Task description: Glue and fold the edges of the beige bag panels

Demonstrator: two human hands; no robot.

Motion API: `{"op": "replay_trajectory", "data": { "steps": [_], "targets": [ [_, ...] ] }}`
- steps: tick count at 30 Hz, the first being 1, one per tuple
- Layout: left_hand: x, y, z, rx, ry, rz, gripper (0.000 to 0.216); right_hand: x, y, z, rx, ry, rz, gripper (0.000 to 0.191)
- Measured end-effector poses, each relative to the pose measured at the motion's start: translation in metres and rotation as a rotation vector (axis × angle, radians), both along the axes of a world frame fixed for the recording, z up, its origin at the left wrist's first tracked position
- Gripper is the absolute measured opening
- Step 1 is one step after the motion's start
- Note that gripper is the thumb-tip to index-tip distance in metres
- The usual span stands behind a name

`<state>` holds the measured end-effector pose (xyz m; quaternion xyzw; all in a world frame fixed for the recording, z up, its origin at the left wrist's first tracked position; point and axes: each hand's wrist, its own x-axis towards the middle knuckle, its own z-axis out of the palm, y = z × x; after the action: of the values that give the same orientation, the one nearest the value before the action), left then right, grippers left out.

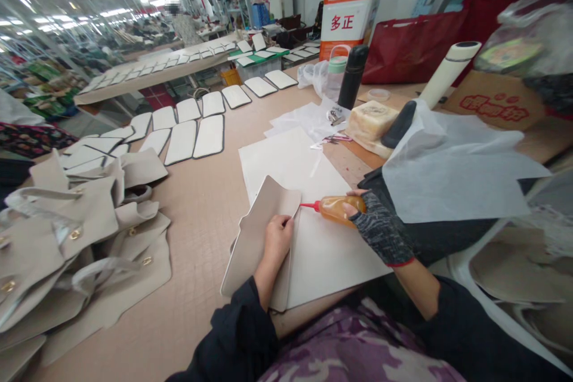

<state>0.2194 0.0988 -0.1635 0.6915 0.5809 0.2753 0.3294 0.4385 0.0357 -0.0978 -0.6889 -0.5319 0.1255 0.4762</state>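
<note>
My left hand (276, 239) is closed on the edge of a beige leather bag panel (255, 227), which lies partly over a white sheet (331, 256) on the table. In my right hand (369, 215), under a dark grey fingerless glove, is a squeeze bottle (335, 209) of amber liquid. Its thin red nozzle points left, and the tip is at the panel's edge, just above my left fingers. Whether the tip touches the panel I cannot tell.
Beige bag pieces with handles (89, 239) are heaped at the left. White dark-edged panels (181, 142) lie in rows behind them. A yellowish block (371, 122), a black bottle (353, 77), a white flask (452, 71) and a large can (349, 18) stand at the back right.
</note>
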Motion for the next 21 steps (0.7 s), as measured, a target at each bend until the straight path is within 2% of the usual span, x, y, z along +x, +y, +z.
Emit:
{"op": "replay_trajectory", "data": {
  "steps": [5, 14, 21],
  "targets": [
    [0.000, -0.001, 0.003, 0.001, 0.005, -0.007, 0.018, 0.001, 0.000, -0.001, -0.010, -0.022, 0.055, 0.035],
    [0.001, 0.000, 0.006, 0.005, 0.009, -0.006, 0.018, 0.001, 0.003, 0.007, 0.015, -0.053, 0.053, 0.032],
    [0.001, 0.000, 0.006, 0.010, 0.008, -0.012, 0.018, 0.002, 0.003, 0.011, -0.027, -0.053, 0.046, 0.032]
  ]
}}
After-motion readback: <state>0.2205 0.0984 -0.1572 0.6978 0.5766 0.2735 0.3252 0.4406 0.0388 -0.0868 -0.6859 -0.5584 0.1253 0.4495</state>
